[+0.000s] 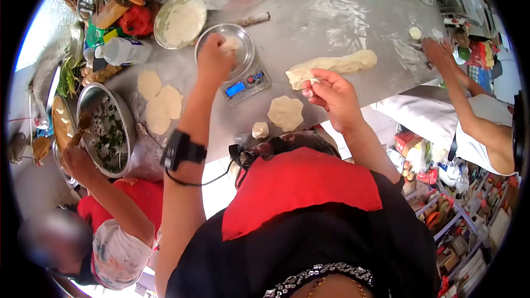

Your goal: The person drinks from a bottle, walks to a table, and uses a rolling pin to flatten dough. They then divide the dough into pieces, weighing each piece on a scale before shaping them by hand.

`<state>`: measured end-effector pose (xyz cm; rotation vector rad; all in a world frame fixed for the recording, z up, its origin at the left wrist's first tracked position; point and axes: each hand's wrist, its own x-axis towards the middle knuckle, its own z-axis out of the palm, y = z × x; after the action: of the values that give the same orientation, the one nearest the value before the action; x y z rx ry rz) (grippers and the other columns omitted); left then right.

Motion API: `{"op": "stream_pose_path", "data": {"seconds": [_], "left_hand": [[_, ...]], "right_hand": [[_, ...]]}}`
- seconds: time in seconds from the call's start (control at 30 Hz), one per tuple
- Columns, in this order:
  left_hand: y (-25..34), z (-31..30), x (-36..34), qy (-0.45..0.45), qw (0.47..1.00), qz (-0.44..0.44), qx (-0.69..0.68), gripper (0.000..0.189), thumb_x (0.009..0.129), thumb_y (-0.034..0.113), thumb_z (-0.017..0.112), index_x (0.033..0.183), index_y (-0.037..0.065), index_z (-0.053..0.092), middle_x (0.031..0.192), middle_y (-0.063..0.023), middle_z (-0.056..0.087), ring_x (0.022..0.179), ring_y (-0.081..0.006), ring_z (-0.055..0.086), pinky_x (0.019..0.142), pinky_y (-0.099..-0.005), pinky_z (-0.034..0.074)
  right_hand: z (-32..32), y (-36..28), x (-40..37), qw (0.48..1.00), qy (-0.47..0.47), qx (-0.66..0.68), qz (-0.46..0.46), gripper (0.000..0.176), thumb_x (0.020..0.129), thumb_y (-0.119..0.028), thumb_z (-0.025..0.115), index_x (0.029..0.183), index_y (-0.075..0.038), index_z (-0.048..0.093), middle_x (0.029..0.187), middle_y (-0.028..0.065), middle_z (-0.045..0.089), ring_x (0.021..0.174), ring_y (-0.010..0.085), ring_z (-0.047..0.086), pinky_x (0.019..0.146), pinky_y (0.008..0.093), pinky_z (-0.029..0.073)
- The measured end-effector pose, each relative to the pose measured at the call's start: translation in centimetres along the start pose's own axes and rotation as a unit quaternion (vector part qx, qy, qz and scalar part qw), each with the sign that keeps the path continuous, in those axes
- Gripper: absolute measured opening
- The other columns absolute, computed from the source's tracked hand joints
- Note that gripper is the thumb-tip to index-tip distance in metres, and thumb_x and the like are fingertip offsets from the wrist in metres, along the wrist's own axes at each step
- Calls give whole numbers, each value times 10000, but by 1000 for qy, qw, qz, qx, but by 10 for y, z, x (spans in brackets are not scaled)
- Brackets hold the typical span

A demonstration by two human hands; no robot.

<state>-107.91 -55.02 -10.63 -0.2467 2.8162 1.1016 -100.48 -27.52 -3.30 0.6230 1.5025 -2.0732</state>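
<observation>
Beside the left hand, toward the table's left end, a co-worker's hand [77, 160] rests at a steel bowl of chopped greens [107, 132]. Between that bowl and the person's wrist lie thin dough rounds [160, 105], so there is little free surface on that side. Beyond the knuckles stands a flour bowl [179, 22].

The left hand [212, 60] hangs over the scale [248, 80], fingers curled down on a dough lump [229, 46] that sits in the scale's pan [226, 44], right at the fingertips.

Bare floured table [287, 38] opens between the two hands. Nearer the body, a flattened round [285, 113] and a small dough ball [260, 129] lie just inside the table's near edge.

The right hand [331, 96] is pinched shut on the near end of the dough log [337, 65]. The rest of the log runs away from the fingertips, up and to the right. Past the log the steel is open and dusted with flour, until another person's hand [439, 52] works close to the right edge, a little dough ball [415, 32] just beside it.
</observation>
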Motion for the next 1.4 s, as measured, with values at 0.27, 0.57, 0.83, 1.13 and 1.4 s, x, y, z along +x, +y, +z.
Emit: {"op": "stream_pose_path", "data": {"seconds": [0.27, 0.57, 0.83, 1.13, 1.4], "left_hand": [[106, 41, -73, -237, 846, -42, -476, 430, 835, 50, 651, 1246, 12, 529, 1017, -34, 602, 900, -107, 568, 797, -271, 487], [117, 61, -73, -139, 894, -67, -421, 335, 867, 27, 556, 1201, 0, 558, 1013, -68, 639, 908, -119, 593, 780, -273, 495], [129, 69, -82, -240, 797, -170, -527, 352, 857, 59, 563, 1204, 7, 535, 1072, -57, 611, 967, -146, 587, 856, -296, 476], [142, 74, -75, -199, 825, -85, -522, 575, 813, 89, 575, 1360, 15, 414, 1219, -114, 564, 1115, -198, 544, 971, -330, 392], [60, 71, -94, 26, 828, -298, -474, 376, 900, 212, 555, 1247, 76, 510, 1151, -64, 600, 1086, -181, 551, 921, -326, 387]], "right_hand": [[-11, -10, 13, 994, -100, -46, -24, 151, 942, -151, 544, 1010, -17, 557, 872, 76, 650, 744, 120, 618, 648, 250, 484], [-38, -27, 22, 993, -107, 48, -3, 198, 965, -242, 509, 945, -55, 571, 776, 40, 624, 646, 101, 581, 605, 229, 469], [-55, -27, 29, 985, -117, -117, 49, 283, 943, -347, 540, 881, -72, 566, 706, 11, 584, 591, 78, 526, 513, 232, 424], [-107, -62, 56, 988, -77, -134, 8, 221, 886, -304, 614, 848, -87, 627, 643, -46, 526, 540, 39, 437, 462, 215, 334], [-245, -62, 152, 891, 184, -383, -163, 286, 812, -352, 681, 789, -68, 649, 634, 24, 583, 594, 129, 547, 533, 285, 443]]}}
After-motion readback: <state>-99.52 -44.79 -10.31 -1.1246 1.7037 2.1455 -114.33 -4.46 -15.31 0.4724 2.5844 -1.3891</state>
